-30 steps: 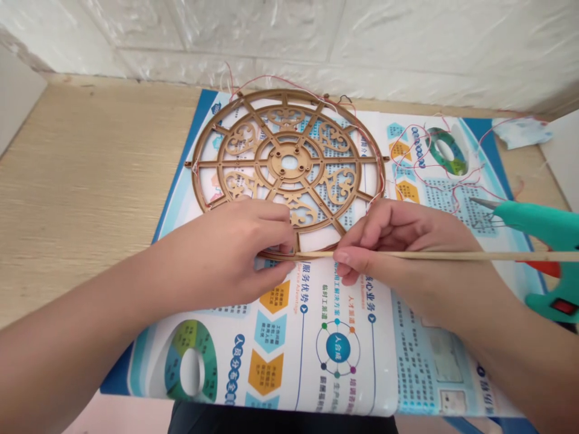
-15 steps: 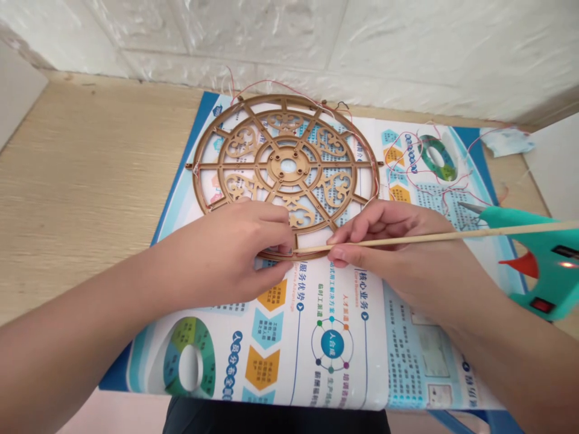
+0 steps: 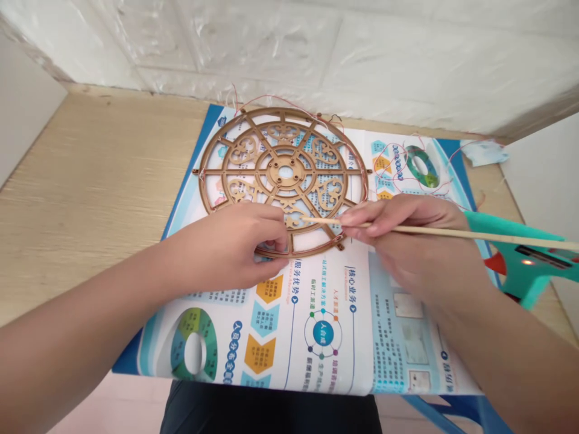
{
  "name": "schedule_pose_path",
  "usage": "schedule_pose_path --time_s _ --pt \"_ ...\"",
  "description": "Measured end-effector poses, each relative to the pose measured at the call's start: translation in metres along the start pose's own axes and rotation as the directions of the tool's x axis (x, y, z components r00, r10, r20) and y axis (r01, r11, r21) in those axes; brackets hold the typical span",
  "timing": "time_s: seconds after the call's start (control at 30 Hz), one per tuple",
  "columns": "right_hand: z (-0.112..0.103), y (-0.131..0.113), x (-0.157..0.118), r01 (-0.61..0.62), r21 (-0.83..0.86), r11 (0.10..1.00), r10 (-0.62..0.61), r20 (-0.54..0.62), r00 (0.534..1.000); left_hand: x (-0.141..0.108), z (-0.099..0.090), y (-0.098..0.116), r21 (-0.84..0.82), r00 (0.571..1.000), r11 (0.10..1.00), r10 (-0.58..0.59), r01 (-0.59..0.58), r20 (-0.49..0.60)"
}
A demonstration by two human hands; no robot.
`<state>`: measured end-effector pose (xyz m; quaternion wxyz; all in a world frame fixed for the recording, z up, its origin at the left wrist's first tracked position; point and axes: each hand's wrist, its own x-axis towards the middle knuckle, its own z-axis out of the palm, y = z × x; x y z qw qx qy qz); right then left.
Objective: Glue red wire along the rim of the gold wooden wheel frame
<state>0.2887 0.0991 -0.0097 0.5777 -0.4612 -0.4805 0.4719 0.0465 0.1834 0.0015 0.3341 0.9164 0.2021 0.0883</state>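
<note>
Head view: a teal glue gun (image 3: 520,271) sits off to the right by the worktop (image 3: 90,181) edge, and red thread (image 3: 389,163) straggles over a printed poster (image 3: 316,337). The gold fretwork wheel (image 3: 275,110) lies flat on the poster, left hand (image 3: 230,247) closed on its lower rim. Right hand (image 3: 402,241) pinches a wooden skewer (image 3: 429,229), tip over the wheel's lower scrollwork.
</note>
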Motion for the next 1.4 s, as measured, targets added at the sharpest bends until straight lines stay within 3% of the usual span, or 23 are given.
schedule_pose_path --time_s 0.17,0.3,0.5,0.57,0.67,0.77,0.83,0.93,1.03,1.13,1.2,1.3,1.4 --pt "-0.006 -0.002 0.011 0.106 0.080 0.991 -0.092 -0.154 0.984 0.002 -0.005 0.001 -0.080 0.996 0.994 -0.076 0.079 0.036" --pt "-0.007 -0.005 0.010 0.030 0.043 0.999 -0.019 -0.237 0.971 0.004 -0.012 0.005 -0.150 0.990 0.980 -0.123 0.131 0.066" --pt "-0.004 0.000 0.002 -0.004 -0.070 0.998 -0.013 -0.238 0.971 0.006 -0.023 0.002 -0.219 0.962 0.938 -0.250 0.268 0.110" --pt "-0.002 0.002 0.003 -0.047 -0.108 0.993 0.020 -0.239 0.971 0.006 -0.025 0.002 -0.239 0.943 0.912 -0.322 0.333 0.082" --pt "0.001 0.002 0.004 -0.125 -0.170 0.978 0.082 -0.238 0.968 -0.002 -0.029 0.014 -0.259 0.912 0.887 -0.407 0.382 -0.050" --pt "0.008 -0.006 0.004 -0.178 -0.214 0.960 0.124 -0.244 0.962 -0.029 -0.028 0.047 -0.273 0.865 0.890 -0.433 0.366 -0.252" --pt "0.014 -0.016 0.004 -0.197 -0.235 0.952 0.140 -0.238 0.961 -0.060 -0.018 0.077 -0.293 0.807 0.893 -0.438 0.340 -0.396" --pt "0.023 -0.042 0.007 -0.189 -0.257 0.948 0.135 -0.211 0.968 -0.118 0.015 0.119 -0.331 0.712 0.894 -0.442 0.301 -0.546" --pt "0.036 -0.079 0.002 -0.128 -0.251 0.960 0.089 -0.159 0.983 -0.170 0.059 0.153 -0.349 0.691 0.905 -0.414 0.243 -0.593" --pt "0.059 -0.114 -0.029 -0.029 -0.197 0.980 0.012 -0.088 0.996 -0.204 0.093 0.179 -0.383 0.677 0.894 -0.431 0.233 -0.596" --pt "0.078 -0.130 -0.066 0.050 -0.136 0.989 -0.058 -0.051 0.997 -0.216 0.103 0.196 -0.410 0.654 0.880 -0.460 0.242 -0.600" --pt "0.107 -0.142 -0.131 0.144 -0.039 0.989 -0.145 -0.025 0.989 -0.222 0.101 0.221 -0.427 0.636 0.872 -0.474 0.240 -0.609" --pt "0.124 -0.141 -0.192 0.180 -0.005 0.984 -0.180 -0.001 0.984 -0.219 0.095 0.244 -0.415 0.689 0.886 -0.433 0.207 -0.581"
